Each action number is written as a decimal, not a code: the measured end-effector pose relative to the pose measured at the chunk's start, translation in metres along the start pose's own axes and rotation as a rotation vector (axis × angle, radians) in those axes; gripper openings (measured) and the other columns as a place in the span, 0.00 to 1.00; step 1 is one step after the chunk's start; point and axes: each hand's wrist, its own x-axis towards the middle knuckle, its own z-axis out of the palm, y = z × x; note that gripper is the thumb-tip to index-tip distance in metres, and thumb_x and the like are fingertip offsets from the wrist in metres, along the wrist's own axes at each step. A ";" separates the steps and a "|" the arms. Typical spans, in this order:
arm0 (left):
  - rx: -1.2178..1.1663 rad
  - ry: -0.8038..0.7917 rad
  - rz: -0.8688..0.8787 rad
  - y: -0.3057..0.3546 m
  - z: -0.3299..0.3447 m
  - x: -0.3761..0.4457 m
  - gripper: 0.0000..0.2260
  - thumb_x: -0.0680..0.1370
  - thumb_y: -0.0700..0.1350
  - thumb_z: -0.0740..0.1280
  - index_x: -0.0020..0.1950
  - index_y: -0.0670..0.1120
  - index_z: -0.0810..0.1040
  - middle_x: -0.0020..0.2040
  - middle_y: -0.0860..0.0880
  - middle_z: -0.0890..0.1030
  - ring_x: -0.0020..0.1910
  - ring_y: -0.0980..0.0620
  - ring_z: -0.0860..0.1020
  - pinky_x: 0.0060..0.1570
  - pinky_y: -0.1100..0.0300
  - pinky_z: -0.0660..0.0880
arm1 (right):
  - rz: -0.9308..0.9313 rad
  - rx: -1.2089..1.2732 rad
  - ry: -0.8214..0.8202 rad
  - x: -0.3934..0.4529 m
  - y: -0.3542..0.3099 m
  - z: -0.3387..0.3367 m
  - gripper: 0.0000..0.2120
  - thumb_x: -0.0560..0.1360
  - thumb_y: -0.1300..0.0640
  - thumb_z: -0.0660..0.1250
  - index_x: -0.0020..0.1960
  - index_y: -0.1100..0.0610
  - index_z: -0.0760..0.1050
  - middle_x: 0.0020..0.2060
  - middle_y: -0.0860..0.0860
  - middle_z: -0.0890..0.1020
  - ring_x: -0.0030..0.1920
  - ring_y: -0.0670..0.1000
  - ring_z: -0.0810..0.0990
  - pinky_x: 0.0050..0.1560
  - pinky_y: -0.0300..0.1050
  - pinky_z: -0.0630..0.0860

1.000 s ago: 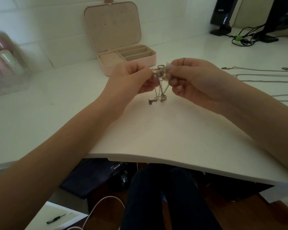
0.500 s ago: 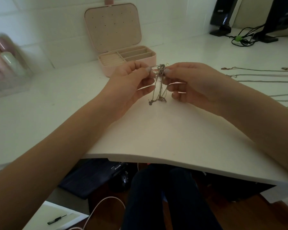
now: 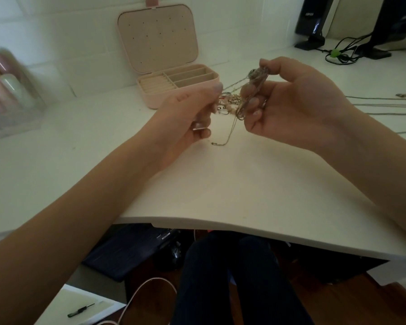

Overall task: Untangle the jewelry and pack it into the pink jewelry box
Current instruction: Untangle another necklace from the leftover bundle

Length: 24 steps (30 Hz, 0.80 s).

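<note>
A tangled bunch of thin chains with beads and rings [image 3: 242,102] hangs above the white desk between both hands. My right hand [image 3: 291,99] grips the upper part of the tangle, thumb and fingers curled round it. My left hand [image 3: 192,113] pinches the beaded end of the tangle from the left. A loose chain end trails down to the desk [image 3: 223,143]. The pink jewelry box [image 3: 174,78] stands open behind my left hand, its lid upright and its compartments showing nothing inside.
Several straightened chains [image 3: 380,99] lie on the desk at the right. A clear organiser with pastel bottles [image 3: 7,95] stands at the left. Black speakers and cables [image 3: 342,50] sit at the back right. The desk's front edge [image 3: 244,231] curves above my knees.
My right hand has risen and turned palm-up, lifting the tangle higher. My left hand has pulled a beaded part out to the left. Less chain hangs down than before.
</note>
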 end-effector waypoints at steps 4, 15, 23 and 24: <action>-0.357 0.132 -0.004 0.003 -0.009 0.006 0.17 0.79 0.46 0.64 0.30 0.47 0.73 0.22 0.53 0.65 0.30 0.57 0.72 0.40 0.63 0.73 | 0.024 -0.212 -0.011 0.003 0.006 0.000 0.07 0.75 0.54 0.63 0.39 0.54 0.70 0.30 0.49 0.74 0.29 0.46 0.69 0.32 0.36 0.65; -0.732 -0.293 -0.188 0.008 -0.029 0.007 0.11 0.77 0.43 0.58 0.55 0.43 0.77 0.21 0.53 0.61 0.16 0.56 0.60 0.15 0.68 0.56 | -0.047 -0.315 0.108 0.004 0.007 -0.006 0.12 0.79 0.52 0.64 0.38 0.53 0.69 0.22 0.45 0.59 0.24 0.44 0.55 0.25 0.35 0.56; -0.277 -0.275 -0.263 0.010 -0.014 -0.001 0.18 0.74 0.47 0.62 0.63 0.57 0.73 0.23 0.55 0.59 0.16 0.60 0.54 0.17 0.71 0.46 | -0.101 -0.377 0.201 0.006 0.008 -0.002 0.11 0.77 0.51 0.67 0.38 0.54 0.74 0.30 0.47 0.77 0.31 0.44 0.74 0.37 0.36 0.71; -0.149 -0.225 -0.236 0.009 -0.010 -0.002 0.19 0.72 0.48 0.64 0.63 0.57 0.74 0.25 0.55 0.60 0.17 0.62 0.54 0.17 0.71 0.48 | -0.104 -0.392 0.195 0.006 0.008 -0.002 0.12 0.78 0.50 0.66 0.38 0.54 0.73 0.31 0.47 0.77 0.33 0.45 0.75 0.37 0.36 0.71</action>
